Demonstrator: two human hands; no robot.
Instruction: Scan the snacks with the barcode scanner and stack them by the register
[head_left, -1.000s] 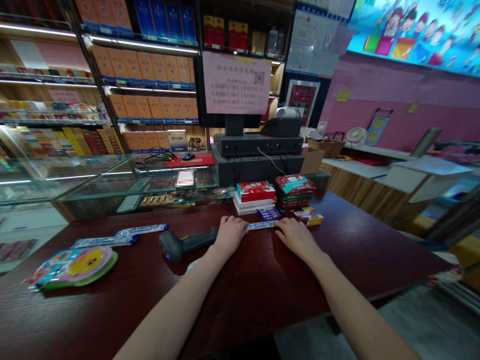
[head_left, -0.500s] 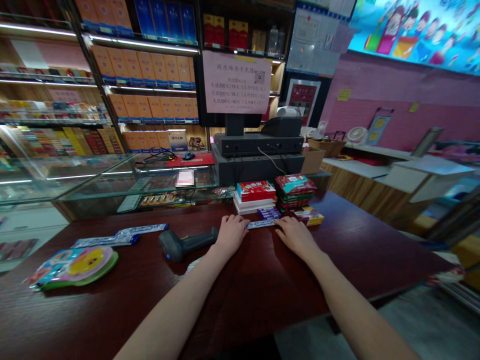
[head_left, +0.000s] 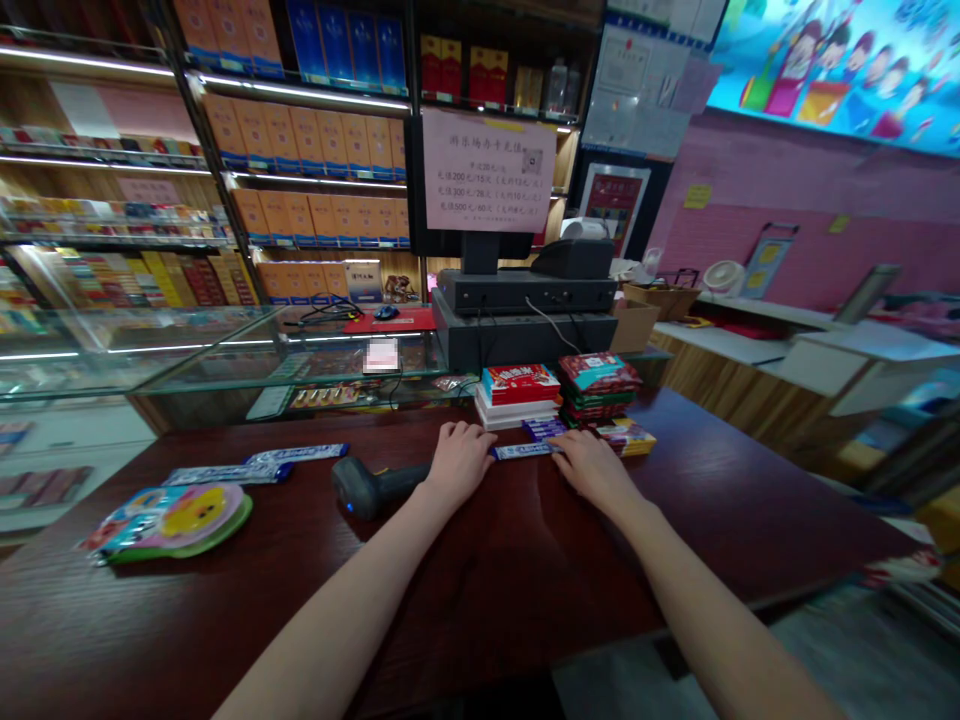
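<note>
A slim blue-and-white wrapped snack bar (head_left: 523,451) lies flat on the dark red table, in front of the stacked packets. My left hand (head_left: 463,462) is at its left end and my right hand (head_left: 592,468) at its right end. The fingers of both hands are bent down onto the ends, partly hiding them. Just left of my left hand is a black barcode scanner (head_left: 375,488), its handle partly behind my forearm. Small purple packets (head_left: 543,429) sit right behind the bar, and a yellow-and-maroon packet (head_left: 628,437) is beyond my right hand.
Behind the hands stand red-and-white boxes (head_left: 519,384) and a pile of red and green packets (head_left: 598,376). Further left lie two blue-and-white bars (head_left: 229,474) and a colourful toy pack (head_left: 176,522). A cash register (head_left: 525,292) and glass counter (head_left: 217,355) border the table.
The view has shifted slightly, so the whole scene sits a little further right. Both hands stay at the ends of the snack bar.
</note>
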